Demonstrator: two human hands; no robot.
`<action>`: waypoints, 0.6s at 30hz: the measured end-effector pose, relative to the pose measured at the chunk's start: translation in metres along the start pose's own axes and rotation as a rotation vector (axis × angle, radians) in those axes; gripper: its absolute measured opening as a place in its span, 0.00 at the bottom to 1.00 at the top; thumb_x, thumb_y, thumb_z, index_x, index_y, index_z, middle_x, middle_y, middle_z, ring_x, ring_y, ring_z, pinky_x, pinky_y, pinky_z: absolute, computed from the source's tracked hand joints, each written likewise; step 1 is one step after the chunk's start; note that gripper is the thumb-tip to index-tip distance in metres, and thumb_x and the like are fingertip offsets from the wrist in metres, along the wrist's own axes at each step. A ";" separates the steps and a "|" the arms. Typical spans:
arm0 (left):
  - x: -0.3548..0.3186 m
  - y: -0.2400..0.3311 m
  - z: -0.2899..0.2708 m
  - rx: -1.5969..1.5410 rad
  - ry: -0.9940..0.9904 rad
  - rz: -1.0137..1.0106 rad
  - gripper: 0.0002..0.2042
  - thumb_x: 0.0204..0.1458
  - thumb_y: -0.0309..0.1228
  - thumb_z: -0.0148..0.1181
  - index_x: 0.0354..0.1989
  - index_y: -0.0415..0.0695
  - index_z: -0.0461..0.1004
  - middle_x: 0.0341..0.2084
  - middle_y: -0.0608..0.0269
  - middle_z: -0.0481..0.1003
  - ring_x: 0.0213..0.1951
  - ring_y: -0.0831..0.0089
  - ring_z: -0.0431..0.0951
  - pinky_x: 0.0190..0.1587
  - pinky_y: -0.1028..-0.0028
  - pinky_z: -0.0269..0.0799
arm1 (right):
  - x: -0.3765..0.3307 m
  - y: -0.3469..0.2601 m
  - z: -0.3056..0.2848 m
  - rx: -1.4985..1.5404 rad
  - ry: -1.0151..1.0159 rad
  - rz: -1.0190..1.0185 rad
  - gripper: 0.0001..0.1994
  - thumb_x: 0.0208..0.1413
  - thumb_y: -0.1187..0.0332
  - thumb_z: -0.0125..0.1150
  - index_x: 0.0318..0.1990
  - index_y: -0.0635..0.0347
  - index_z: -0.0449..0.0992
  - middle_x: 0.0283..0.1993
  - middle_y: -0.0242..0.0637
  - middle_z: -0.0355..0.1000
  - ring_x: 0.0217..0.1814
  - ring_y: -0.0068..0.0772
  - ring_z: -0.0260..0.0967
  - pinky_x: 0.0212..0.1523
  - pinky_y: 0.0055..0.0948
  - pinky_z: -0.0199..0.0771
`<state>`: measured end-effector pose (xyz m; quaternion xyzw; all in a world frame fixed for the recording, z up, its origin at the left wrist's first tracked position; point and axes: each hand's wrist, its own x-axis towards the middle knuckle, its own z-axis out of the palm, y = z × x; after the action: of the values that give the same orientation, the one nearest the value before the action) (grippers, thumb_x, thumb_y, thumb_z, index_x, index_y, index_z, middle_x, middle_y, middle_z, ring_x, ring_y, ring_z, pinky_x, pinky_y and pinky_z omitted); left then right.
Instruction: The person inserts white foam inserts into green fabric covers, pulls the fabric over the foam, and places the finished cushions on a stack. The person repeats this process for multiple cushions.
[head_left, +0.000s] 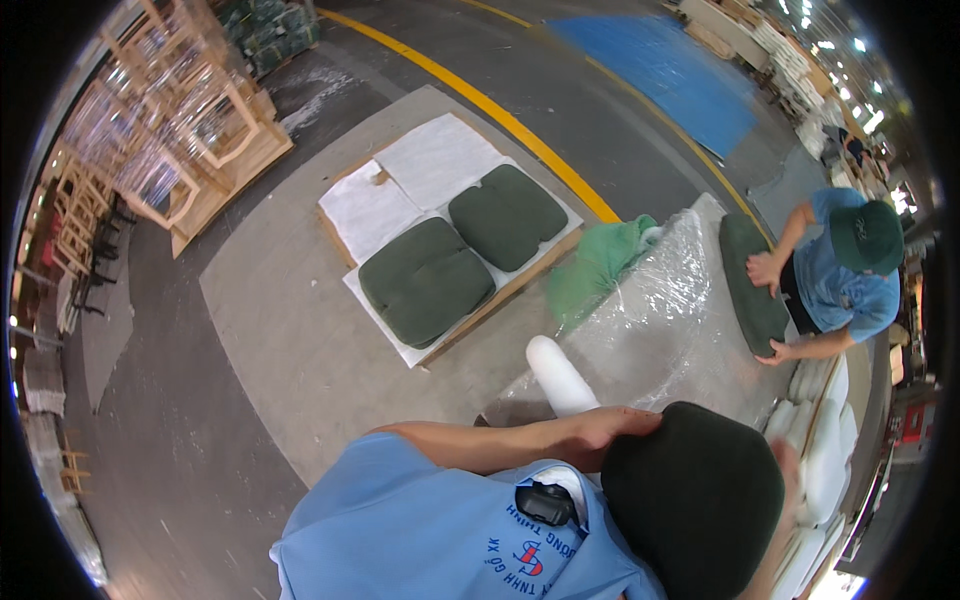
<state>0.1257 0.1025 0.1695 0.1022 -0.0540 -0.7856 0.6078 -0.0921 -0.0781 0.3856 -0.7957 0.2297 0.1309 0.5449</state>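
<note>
Nearest, a dark green cushion is being held against the person's chest: the left hand is lying flat and open on its top edge, while the right hand is mostly hidden behind its right side, so its grip cannot be told. Two matching cushions are already lying on the pallet; this one seems still unpacked beside the clear plastic sheet.

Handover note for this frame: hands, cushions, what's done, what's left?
Left hand: flat on top of the dark green cushion held against the chest.
Right hand: barely visible at the cushion's right edge; grip unclear.
Done: two green cushions lie on white sheets on the pallet.
Left: the held cushion is not yet set down. A co-worker presses another cushion onto the clear plastic film. A white roll lies beside the film.
</note>
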 end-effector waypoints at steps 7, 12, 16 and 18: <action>-0.012 0.029 -0.006 0.258 0.365 0.247 0.19 0.69 0.45 0.60 0.51 0.40 0.81 0.42 0.65 0.84 0.42 0.77 0.83 0.46 0.74 0.80 | 0.135 0.063 0.049 0.405 -0.145 0.045 0.08 0.63 0.67 0.70 0.41 0.62 0.80 0.38 0.35 0.80 0.40 0.25 0.76 0.42 0.28 0.75; -0.015 0.031 -0.005 0.298 0.483 0.220 0.18 0.69 0.46 0.62 0.46 0.41 0.83 0.36 0.67 0.84 0.35 0.78 0.83 0.40 0.76 0.79 | 0.170 0.085 0.070 0.610 -0.196 0.083 0.08 0.65 0.66 0.68 0.41 0.61 0.79 0.39 0.35 0.80 0.40 0.25 0.77 0.43 0.28 0.76; -0.010 0.024 -0.009 0.311 0.541 0.253 0.18 0.68 0.46 0.62 0.44 0.41 0.83 0.35 0.67 0.83 0.34 0.79 0.81 0.40 0.76 0.77 | 0.185 0.091 0.078 0.724 -0.220 0.108 0.08 0.66 0.66 0.67 0.42 0.60 0.79 0.39 0.35 0.80 0.41 0.24 0.77 0.44 0.28 0.77; -0.008 0.021 -0.009 0.303 0.559 0.281 0.19 0.68 0.47 0.63 0.41 0.41 0.83 0.34 0.66 0.83 0.34 0.79 0.80 0.41 0.76 0.75 | 0.191 0.094 0.080 0.770 -0.230 0.117 0.08 0.67 0.65 0.66 0.42 0.60 0.78 0.40 0.35 0.80 0.41 0.24 0.77 0.44 0.28 0.78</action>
<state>0.1493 0.1050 0.1655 0.3944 -0.0151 -0.6190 0.6791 0.0280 -0.0746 0.1925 -0.4991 0.2445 0.1542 0.8169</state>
